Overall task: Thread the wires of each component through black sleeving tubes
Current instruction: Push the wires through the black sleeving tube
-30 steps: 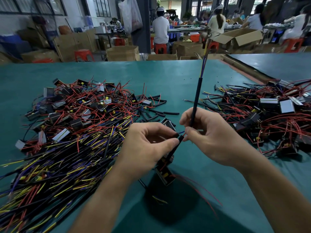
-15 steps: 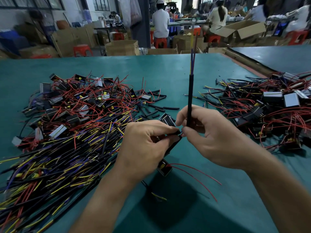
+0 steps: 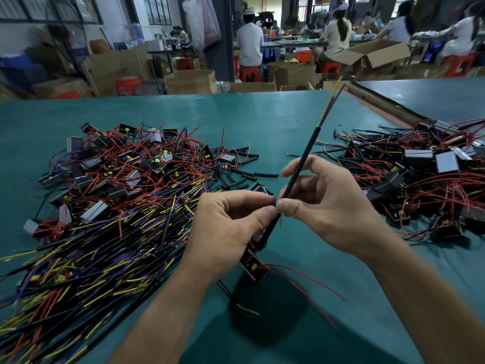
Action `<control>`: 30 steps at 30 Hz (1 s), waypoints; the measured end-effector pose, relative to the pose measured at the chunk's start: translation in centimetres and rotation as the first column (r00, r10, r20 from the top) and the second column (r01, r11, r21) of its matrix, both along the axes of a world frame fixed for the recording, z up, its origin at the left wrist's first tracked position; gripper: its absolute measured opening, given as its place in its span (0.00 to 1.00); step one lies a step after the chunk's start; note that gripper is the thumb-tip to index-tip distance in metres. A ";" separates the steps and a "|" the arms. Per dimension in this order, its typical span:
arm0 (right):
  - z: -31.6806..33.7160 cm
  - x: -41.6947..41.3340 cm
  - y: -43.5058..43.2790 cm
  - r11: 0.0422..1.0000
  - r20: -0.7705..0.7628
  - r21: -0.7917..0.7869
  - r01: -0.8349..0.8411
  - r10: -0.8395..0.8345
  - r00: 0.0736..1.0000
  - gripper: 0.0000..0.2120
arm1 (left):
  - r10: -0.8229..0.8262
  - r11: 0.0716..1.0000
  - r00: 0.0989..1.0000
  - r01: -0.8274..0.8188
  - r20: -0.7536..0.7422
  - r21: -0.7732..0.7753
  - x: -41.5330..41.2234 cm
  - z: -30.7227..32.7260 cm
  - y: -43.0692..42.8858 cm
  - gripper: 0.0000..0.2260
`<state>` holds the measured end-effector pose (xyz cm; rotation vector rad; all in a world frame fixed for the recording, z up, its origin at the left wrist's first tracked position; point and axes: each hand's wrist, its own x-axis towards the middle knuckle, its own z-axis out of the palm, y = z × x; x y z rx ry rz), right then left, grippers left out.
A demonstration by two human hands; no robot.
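Observation:
Between my hands runs a black sleeving tube, tilted up to the right, with yellow and purple wires sticking out of its top. My right hand pinches the tube near its lower part. My left hand pinches the sleeved wires just below, thumb tip against my right thumb. Under my left hand hangs a small black component with thin red wires trailing right.
A big heap of components with red, yellow and purple wires covers the left of the green table. Loose black tubes lie beside it. Another heap of components lies at the right. People work among cardboard boxes beyond the table.
The tube has tilted from near upright to lean right. My right fingers have spread along it. The component under my left hand has dropped a little lower.

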<state>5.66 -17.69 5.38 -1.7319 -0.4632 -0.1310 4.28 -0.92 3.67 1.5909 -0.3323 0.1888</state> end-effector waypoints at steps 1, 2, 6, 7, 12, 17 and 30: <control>0.0 0.0 0.0 1.000 0.008 0.010 0.018 -0.018 1.000 0.16 | -0.009 1.000 1.000 0.009 -0.003 -0.002 0.0 0.0 0.0 0.06; 0.1 0.0 0.0 0.999 0.020 0.018 0.028 -0.028 0.999 0.16 | -0.017 1.000 1.000 0.017 -0.003 -0.006 0.0 0.0 0.0 0.06; 0.2 -0.2 0.3 0.999 0.041 0.037 -0.026 0.024 0.999 0.09 | -0.084 0.996 0.996 0.084 0.004 0.018 0.2 0.2 0.4 0.13; 0.2 -0.2 0.4 0.998 0.022 0.051 -0.030 0.029 0.999 0.08 | -0.100 0.995 0.995 0.100 -0.001 0.025 0.3 0.2 0.6 0.16; 0.1 -0.2 0.5 0.992 -0.085 0.124 0.005 0.005 0.996 0.11 | -0.126 0.991 0.992 0.126 0.004 0.054 0.4 0.0 0.9 0.14; 0.3 -0.3 0.6 0.988 -0.101 0.152 -0.002 0.017 0.995 0.04 | -0.173 0.985 0.985 0.173 -0.015 0.004 0.3 0.0 0.6 0.13; 0.5 -0.4 0.4 1.000 0.045 0.025 0.011 -0.012 0.999 0.07 | -0.104 0.991 0.989 0.095 -0.103 -0.093 0.5 -0.1 0.5 0.15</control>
